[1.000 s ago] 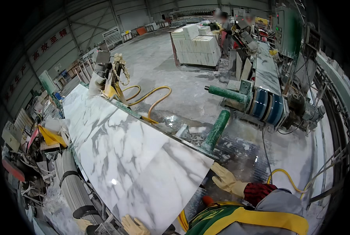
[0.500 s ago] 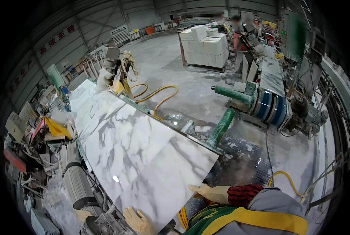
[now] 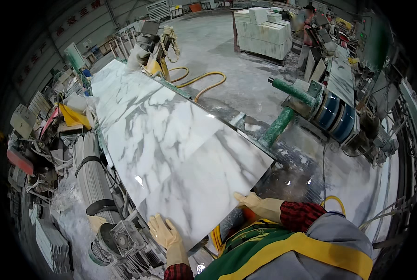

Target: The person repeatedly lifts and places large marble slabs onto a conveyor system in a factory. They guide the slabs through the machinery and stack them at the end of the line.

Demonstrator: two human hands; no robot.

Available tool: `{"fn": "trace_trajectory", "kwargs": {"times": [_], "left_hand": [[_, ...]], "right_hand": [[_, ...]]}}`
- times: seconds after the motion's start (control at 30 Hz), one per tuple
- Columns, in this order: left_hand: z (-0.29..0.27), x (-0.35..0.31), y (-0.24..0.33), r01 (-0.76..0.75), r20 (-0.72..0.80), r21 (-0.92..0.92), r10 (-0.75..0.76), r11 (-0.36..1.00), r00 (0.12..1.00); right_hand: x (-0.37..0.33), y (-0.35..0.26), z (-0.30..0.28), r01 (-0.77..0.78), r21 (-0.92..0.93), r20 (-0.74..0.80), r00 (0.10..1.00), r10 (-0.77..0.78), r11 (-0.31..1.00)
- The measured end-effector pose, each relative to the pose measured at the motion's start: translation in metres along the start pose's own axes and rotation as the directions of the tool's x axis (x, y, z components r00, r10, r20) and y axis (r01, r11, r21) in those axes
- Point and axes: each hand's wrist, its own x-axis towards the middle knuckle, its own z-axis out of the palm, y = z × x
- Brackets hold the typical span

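Before me lies a long run of white marble slabs (image 3: 208, 186) with grey veins, polished and shiny, on a narrow bench-like machine. My left hand (image 3: 164, 232), in a cream rubber glove, lies at the near left edge of the closest slab with its fingers spread. My right hand (image 3: 250, 201), gloved alike, is closed over the near right edge of that slab, close to its corner. Some of its fingers are hidden beneath the edge. A faint seam crosses the marble between the closest slab and the one beyond it.
A motor (image 3: 122, 240) and a bundle of grey strips (image 3: 94, 172) stand along the left side. Green rollers (image 3: 278, 126) jut out at right, near a blue-belted conveyor (image 3: 332, 114). A yellow hose (image 3: 208, 84) crosses the floor. White blocks (image 3: 262, 32) are stacked beyond, near another person (image 3: 306, 21).
The view has tipped downward, so the whole scene sits higher and further right. More of my left forearm shows. Both hands remain at the slab's edges, and the slab keeps its place beside the rollers.
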Motion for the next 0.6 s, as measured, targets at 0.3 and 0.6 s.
{"fn": "trace_trajectory", "kwargs": {"times": [0.3, 0.6], "left_hand": [[0.000, -0.008, -0.008, -0.116, 0.081, 0.058, 0.111, 0.992, 0.991], [0.030, 0.088, 0.014, -0.460, 0.045, -0.189, 0.476, 0.867, 0.878]], "right_hand": [[0.057, 0.055, 0.008, 0.153, -0.058, -0.040, 0.987, -0.155, 0.987], [0.119, 0.116, 0.023, 0.211, 0.098, -0.068, 0.976, -0.205, 0.973]]}}
